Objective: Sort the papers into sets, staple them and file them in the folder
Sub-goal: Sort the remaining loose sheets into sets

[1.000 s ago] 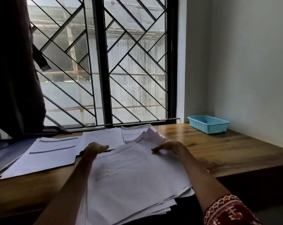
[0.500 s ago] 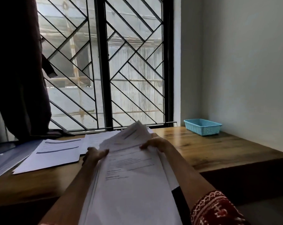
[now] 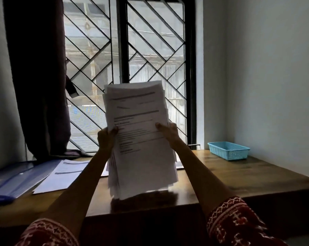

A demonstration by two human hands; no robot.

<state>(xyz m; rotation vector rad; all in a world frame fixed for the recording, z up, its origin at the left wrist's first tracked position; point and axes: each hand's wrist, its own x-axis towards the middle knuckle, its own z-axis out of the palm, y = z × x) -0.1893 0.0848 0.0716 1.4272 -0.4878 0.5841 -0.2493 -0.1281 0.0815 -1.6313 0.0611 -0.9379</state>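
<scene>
A thick stack of printed white papers [image 3: 141,139] stands upright above the wooden table [image 3: 230,174], its lower edge just over the tabletop. My left hand [image 3: 106,137] grips the stack's left edge and my right hand [image 3: 168,131] grips its right edge, thumbs on the front sheet. A blue translucent folder [image 3: 17,178] lies flat at the table's left end. Beside it rest two loose sheets [image 3: 65,174] with dark header bars. No stapler shows.
A light blue plastic basket [image 3: 228,150] sits at the table's back right corner near the wall. A barred window [image 3: 125,68] and a dark curtain [image 3: 38,77] stand behind the table. The table's front edge runs just below the stack.
Both hands gathered the papers that lay spread on the table and raised them into an upright stack. The camera view tilted up and shifted.
</scene>
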